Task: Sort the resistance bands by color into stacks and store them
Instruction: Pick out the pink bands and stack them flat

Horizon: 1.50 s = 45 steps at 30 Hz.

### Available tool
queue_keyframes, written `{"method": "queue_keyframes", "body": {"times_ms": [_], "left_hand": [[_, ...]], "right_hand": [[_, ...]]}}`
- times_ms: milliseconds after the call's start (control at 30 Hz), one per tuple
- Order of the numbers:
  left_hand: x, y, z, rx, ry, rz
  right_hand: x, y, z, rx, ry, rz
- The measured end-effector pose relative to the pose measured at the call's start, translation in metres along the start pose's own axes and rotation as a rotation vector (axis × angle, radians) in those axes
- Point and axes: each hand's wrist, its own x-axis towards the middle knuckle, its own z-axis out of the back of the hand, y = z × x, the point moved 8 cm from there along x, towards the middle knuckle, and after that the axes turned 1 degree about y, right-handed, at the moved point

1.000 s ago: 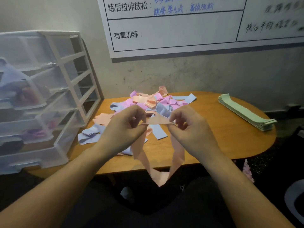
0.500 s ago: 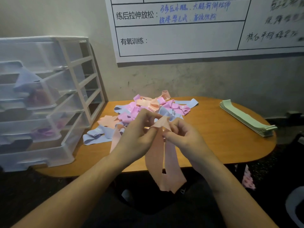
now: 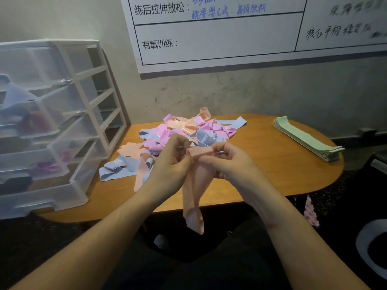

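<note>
Our left hand (image 3: pixel 170 162) and right hand (image 3: pixel 225 162) have drawn together, both pinching the peach band (image 3: pixel 193 189), now doubled flat and hanging below them, ready for a peach stack.

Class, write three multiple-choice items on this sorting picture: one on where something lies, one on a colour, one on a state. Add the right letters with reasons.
1. Where does the neat stack of green bands lie?
A. at the table's right end
B. in a drawer
C. on the floor

2. What colour is the held band?
A. green
B. peach
C. blue

3. How is that band held?
A. lying flat on the table
B. draped over one wrist
C. gripped at its top by both hands, its rest hanging down

Answers: 1 A, the stack sits apart from the mixed pile, to the right. 2 B, it is peach. 3 C, the left hand and right hand pinch its top edge; the loop dangles below the table edge.
</note>
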Motion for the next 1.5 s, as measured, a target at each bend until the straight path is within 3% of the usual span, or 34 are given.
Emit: {"method": "queue_keyframes", "body": {"times_ms": [133,267,300,367,467,633,700,867,967,1133,1367,1500], "left_hand": [[-0.004,0.01,-0.002,-0.097,0.038,0.062],[-0.003,0.017,-0.019,-0.493,0.099,0.339],[-0.003,0.018,-0.022,-0.515,0.101,0.324],[-0.01,0.019,-0.026,-0.326,0.152,0.201],[-0.019,0.037,-0.029,-0.189,0.14,0.193],[-0.012,0.045,-0.024,-0.337,0.076,0.304],[-0.008,0.049,-0.015,-0.439,0.041,0.366],[0.004,0.057,0.008,-0.583,-0.099,0.433],[0.006,0.057,0.014,-0.602,-0.139,0.426],[0.008,0.069,0.027,-0.67,-0.244,0.47],[0.008,0.101,0.044,-0.713,-0.36,0.589],[0.003,0.116,0.044,-0.756,-0.44,0.647]], "right_hand": [[0.001,0.008,0.005,0.037,-0.051,0.084],[0.002,0.02,0.009,0.043,-0.128,0.184],[0.003,0.024,0.008,0.036,-0.134,0.21],[0.004,0.028,0.004,0.042,-0.115,0.239],[0.011,0.025,-0.001,0.016,-0.101,0.231],[0.023,0.003,0.01,-0.044,-0.133,0.195],[0.024,-0.013,0.013,-0.117,-0.075,0.201],[0.008,-0.071,-0.009,-0.43,0.286,0.093],[0.001,-0.09,-0.01,-0.578,0.374,0.019],[-0.004,-0.098,-0.009,-0.751,0.459,0.146],[0.0,-0.106,0.02,-0.286,0.223,0.035],[0.006,-0.098,0.043,-0.147,-0.088,0.083]]}}
